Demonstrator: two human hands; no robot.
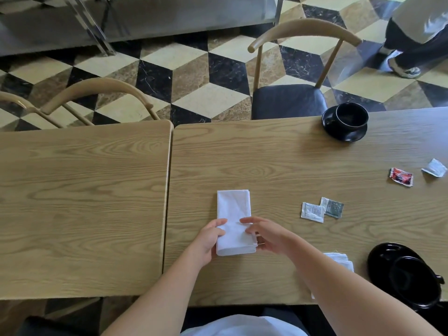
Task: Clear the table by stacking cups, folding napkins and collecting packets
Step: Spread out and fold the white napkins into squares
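Observation:
A white napkin (233, 209) folded into a long rectangle lies on the right wooden table (278, 161). My left hand (208, 240) grips its near left edge and my right hand (265, 235) pinches its near right edge. A second white napkin (340, 259) lies partly hidden under my right forearm. One black cup on a saucer (346, 122) stands at the far side, another black cup on a saucer (407, 277) at the near right. Two packets (321, 210) lie together right of the napkin; a red packet (401, 177) and a white packet (434, 168) lie farther right.
A second wooden table (82, 202) adjoins on the left. Chairs (291, 93) stand along the far side on a checkered floor. A person's legs (412, 44) are at the top right. A metal counter (135, 18) runs along the back.

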